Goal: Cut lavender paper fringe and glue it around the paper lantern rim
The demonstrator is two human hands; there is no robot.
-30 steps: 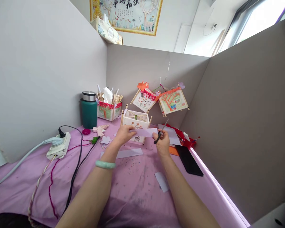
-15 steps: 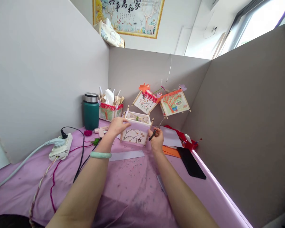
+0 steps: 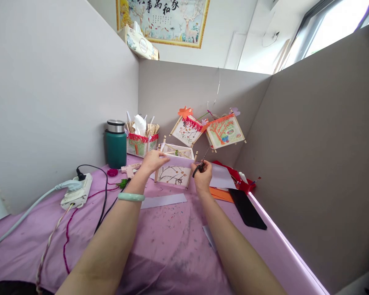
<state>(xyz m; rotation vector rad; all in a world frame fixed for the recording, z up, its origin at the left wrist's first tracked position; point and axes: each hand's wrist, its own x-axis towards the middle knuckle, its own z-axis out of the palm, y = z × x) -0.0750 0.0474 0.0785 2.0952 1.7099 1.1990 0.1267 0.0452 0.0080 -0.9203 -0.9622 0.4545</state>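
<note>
A paper lantern (image 3: 174,177) with wooden-stick corners and a drawn branch stands upright on the cloth. Along the upper edge of its front lies a strip of light purple paper (image 3: 182,161). The fingers of my left hand (image 3: 153,161) are closed on the strip's left end, against the lantern. My right hand (image 3: 204,177) is closed around black-handled scissors (image 3: 199,168), their blades pointing up and away. Its thumb and fingertip are at the strip's right end, by the corner stick. Whether they pinch the paper is hard to make out.
Two decorated lanterns (image 3: 226,133) hang behind. At left are a green bottle (image 3: 116,147), a stick holder (image 3: 141,145), a pink glue gun (image 3: 129,170) and a power strip (image 3: 77,191) with cords. At right lie orange paper (image 3: 221,194), a black phone-like slab (image 3: 247,208) and a red tray (image 3: 249,186).
My right hand has turned the scissors, so their handles sit higher and the blades point more steeply upward. My left hand stays on the paper strip. The view has shifted slightly.
</note>
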